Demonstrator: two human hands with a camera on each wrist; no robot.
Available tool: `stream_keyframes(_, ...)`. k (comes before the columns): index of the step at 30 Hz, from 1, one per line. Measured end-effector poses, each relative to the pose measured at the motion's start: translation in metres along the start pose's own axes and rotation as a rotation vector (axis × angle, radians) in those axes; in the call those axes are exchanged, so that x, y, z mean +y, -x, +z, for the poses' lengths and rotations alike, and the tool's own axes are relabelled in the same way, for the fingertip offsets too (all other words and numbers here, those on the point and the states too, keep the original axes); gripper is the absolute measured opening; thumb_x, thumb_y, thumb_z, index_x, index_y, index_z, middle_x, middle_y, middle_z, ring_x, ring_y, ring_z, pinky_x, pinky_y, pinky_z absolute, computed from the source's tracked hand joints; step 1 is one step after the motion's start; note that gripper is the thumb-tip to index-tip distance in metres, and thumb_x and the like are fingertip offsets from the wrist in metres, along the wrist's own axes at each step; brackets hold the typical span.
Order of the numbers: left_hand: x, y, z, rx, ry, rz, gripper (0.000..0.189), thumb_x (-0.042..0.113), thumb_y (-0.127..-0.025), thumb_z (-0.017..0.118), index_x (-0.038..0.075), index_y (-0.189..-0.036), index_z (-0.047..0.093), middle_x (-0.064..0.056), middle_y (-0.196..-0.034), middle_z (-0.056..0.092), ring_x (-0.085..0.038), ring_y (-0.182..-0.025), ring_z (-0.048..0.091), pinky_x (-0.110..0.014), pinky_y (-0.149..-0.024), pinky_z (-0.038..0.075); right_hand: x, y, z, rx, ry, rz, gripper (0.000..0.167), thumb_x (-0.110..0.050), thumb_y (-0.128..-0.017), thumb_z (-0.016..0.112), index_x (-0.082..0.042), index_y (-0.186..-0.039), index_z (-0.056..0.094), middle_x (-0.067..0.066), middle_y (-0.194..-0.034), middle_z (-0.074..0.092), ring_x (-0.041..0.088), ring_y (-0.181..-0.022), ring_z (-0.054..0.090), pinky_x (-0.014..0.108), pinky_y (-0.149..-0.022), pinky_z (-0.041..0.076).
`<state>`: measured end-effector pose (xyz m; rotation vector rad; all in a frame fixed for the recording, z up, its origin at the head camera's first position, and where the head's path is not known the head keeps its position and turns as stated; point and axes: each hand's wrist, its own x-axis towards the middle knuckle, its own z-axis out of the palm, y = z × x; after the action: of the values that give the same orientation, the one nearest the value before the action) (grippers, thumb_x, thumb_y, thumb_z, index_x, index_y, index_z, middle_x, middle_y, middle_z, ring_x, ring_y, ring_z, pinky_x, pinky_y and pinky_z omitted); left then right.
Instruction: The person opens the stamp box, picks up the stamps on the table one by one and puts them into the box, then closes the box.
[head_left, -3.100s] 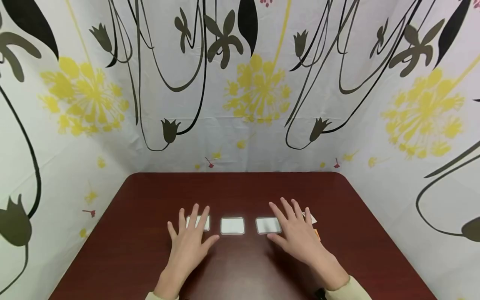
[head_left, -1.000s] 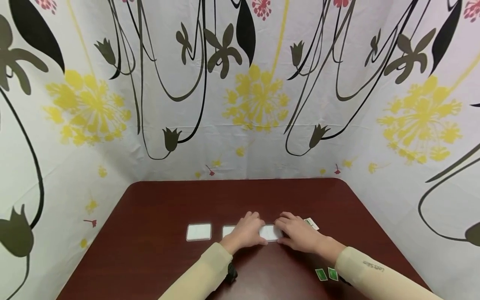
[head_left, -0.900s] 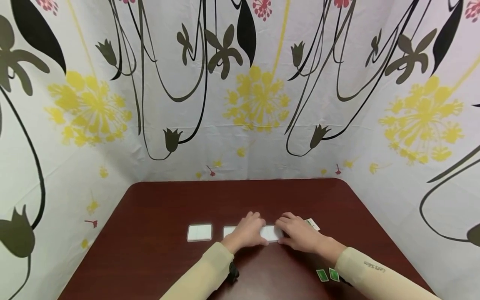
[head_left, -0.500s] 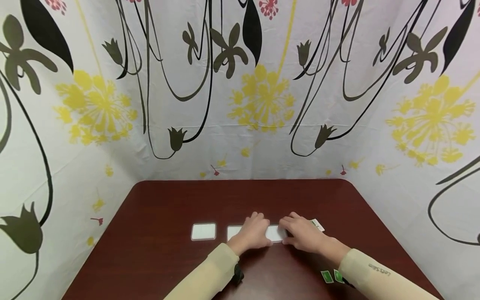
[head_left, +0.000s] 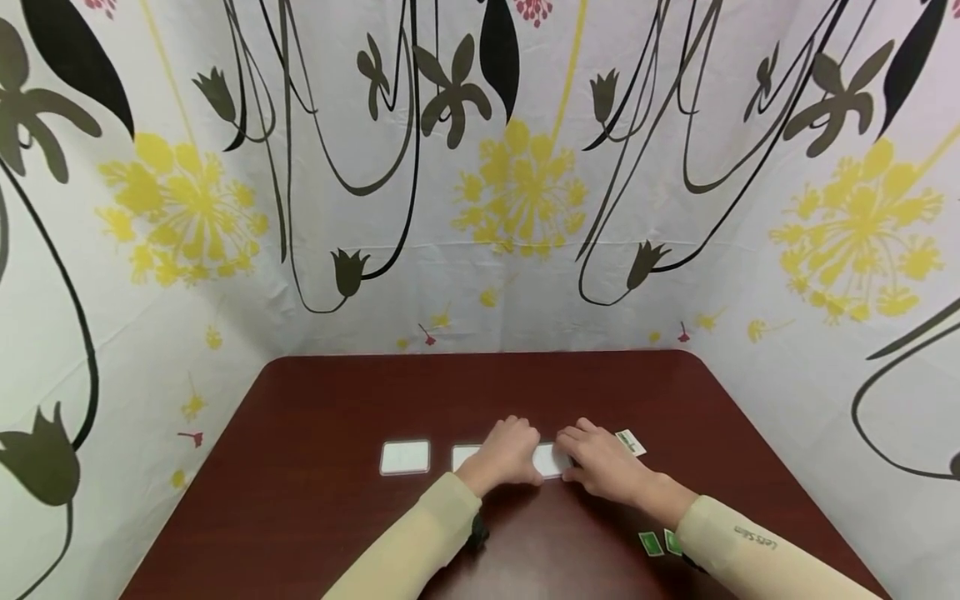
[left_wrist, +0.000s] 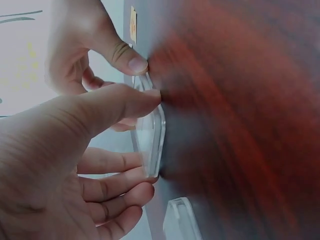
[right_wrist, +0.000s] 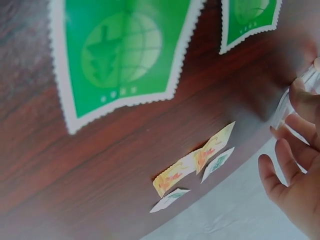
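Observation:
Both hands are on the rightmost of three flat, clear plastic cases laid in a row. My left hand (head_left: 512,450) pinches the left end of that case (head_left: 550,460), thumb at its near edge and fingers at the far edge. At its right end, my right hand (head_left: 603,462) grips in the same way. The left wrist view shows the case (left_wrist: 150,135) between thumb and fingers. Partly behind my left hand lies the middle case (head_left: 462,456), and farther left the third case (head_left: 405,457).
Postage stamps lie right of the cases: a whitish one (head_left: 631,442) beyond my right hand, green ones (head_left: 651,544) near the right sleeve. The right wrist view adds orange stamps (right_wrist: 175,172). A flower-patterned curtain (head_left: 300,217) surrounds the dark red table (head_left: 337,400).
About three seconds ago both hands were spread flat over the outer cases. Since then they have come together on the right case. Over the last second they have barely moved; the head view shifts slightly.

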<state>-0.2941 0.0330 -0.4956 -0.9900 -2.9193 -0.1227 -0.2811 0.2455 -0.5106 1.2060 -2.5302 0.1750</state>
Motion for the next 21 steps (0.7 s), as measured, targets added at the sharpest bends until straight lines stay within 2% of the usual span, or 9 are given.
stream_keyframes(5,-0.003,-0.001,-0.001,-0.018,0.023,-0.017,0.044,0.049,-0.071,0.087,0.018,-0.066,0.057,0.003,-0.076,0.051,-0.017,-0.071,0.048,-0.031,-0.062,0.044,-0.004,-0.002,0.002,0.058,0.023,-0.064,0.031,-0.003,-0.072,0.085,-0.013,-0.096,0.069,-0.003,-0.098,0.063,0.016,-0.085,0.051,0.034,-0.071,0.05)
stream_keyframes(8,-0.003,0.0,-0.001,-0.027,0.053,-0.03,0.043,0.046,-0.073,0.087,0.017,-0.066,0.056,0.002,-0.077,0.05,-0.017,-0.07,0.047,-0.03,-0.06,0.042,-0.007,-0.001,0.003,0.07,0.028,-0.06,0.03,0.002,-0.071,0.081,-0.016,-0.091,0.068,-0.006,-0.093,0.059,0.014,-0.082,0.049,0.032,-0.065,0.048)
stream_keyframes(12,-0.001,0.0,0.0,-0.035,0.079,-0.013,0.039,0.044,-0.074,0.087,0.016,-0.072,0.06,0.0,-0.082,0.052,-0.017,-0.073,0.048,-0.029,-0.06,0.043,-0.006,0.005,0.002,0.041,0.017,-0.014,0.027,-0.006,-0.075,0.083,-0.018,-0.095,0.068,-0.003,-0.106,0.061,0.016,-0.091,0.052,0.033,-0.063,0.047)
stream_keyframes(16,0.0,-0.002,-0.001,-0.016,0.069,-0.007,0.039,0.045,-0.073,0.088,0.014,-0.08,0.067,-0.001,-0.088,0.057,-0.018,-0.078,0.053,-0.029,-0.065,0.047,0.001,0.007,0.0,0.02,-0.037,0.021,0.027,-0.013,-0.079,0.085,-0.017,-0.099,0.068,0.004,-0.12,0.065,0.022,-0.104,0.056,0.041,-0.073,0.051)
stream_keyframes(18,0.001,-0.002,-0.002,-0.011,0.071,-0.011,0.038,0.045,-0.073,0.088,0.013,-0.083,0.069,-0.001,-0.09,0.057,-0.019,-0.081,0.054,-0.03,-0.067,0.048,0.005,0.008,-0.001,0.018,-0.074,0.041,0.029,-0.016,-0.079,0.087,-0.017,-0.099,0.066,0.002,-0.116,0.067,0.021,-0.105,0.057,0.042,-0.077,0.052)
stream_keyframes(21,0.003,-0.001,-0.001,-0.021,0.07,-0.009,0.036,0.043,-0.073,0.088,0.015,-0.08,0.067,0.0,-0.092,0.057,-0.019,-0.083,0.054,-0.031,-0.069,0.049,0.007,0.01,-0.001,0.008,-0.109,0.052,0.032,-0.021,-0.078,0.088,-0.016,-0.1,0.065,-0.004,-0.104,0.067,0.017,-0.099,0.055,0.037,-0.076,0.051)
